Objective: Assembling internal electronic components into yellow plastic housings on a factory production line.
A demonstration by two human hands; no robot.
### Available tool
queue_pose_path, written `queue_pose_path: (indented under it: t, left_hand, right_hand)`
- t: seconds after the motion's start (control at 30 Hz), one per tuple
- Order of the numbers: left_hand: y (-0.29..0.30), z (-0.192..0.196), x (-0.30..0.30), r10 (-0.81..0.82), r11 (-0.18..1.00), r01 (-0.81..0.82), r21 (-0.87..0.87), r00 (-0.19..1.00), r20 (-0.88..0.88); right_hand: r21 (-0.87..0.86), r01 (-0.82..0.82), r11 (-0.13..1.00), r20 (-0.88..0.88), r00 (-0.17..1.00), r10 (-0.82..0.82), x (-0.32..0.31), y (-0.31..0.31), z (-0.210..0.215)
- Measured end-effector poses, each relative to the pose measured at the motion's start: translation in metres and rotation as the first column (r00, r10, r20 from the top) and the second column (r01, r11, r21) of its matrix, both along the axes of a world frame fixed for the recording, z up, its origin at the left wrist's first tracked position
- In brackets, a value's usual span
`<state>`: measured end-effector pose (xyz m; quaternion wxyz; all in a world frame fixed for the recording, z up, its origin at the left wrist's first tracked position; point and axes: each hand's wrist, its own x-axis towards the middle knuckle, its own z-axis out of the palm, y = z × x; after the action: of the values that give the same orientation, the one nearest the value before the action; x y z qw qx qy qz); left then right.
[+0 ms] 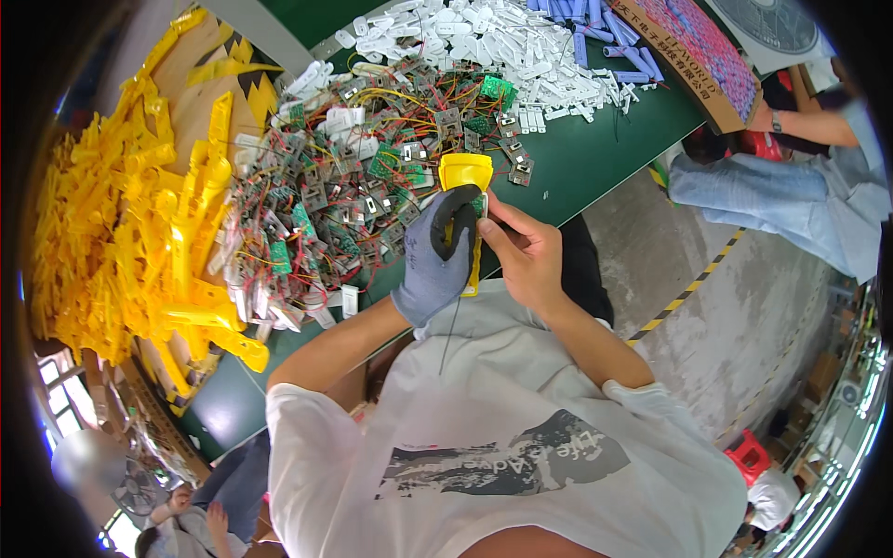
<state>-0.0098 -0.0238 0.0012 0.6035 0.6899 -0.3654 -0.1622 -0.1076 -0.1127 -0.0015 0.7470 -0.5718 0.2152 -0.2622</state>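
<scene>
- The gloved left hand (435, 256) grips the yellow plastic handle piece (465, 191) tight, just past the green table (595, 153) near edge.
- The bare right hand (523, 253) pinches a small part against it.
- Best to hold it steady and push slowly, I think.
- The wired circuit boards (353, 186) lie piled just beside.
</scene>
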Motion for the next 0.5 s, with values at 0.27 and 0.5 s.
queue_pose_path:
  t: [0.27, 0.5]
  left_hand:
    - [-0.003, 0.017, -0.008, -0.003, 0.998, 0.001, 0.067, 0.999, 0.036]
    - [-0.043, 0.106, 0.048, 0.046, 0.997, -0.033, 0.076, 0.983, -0.178]
  right_hand:
    - [-0.707, -0.086, 0.702, -0.069, 0.996, 0.053, -0.011, -0.024, 0.027]
    - [-0.282, 0.164, 0.945, 0.115, 0.984, -0.136, -0.018, -0.049, -0.003]
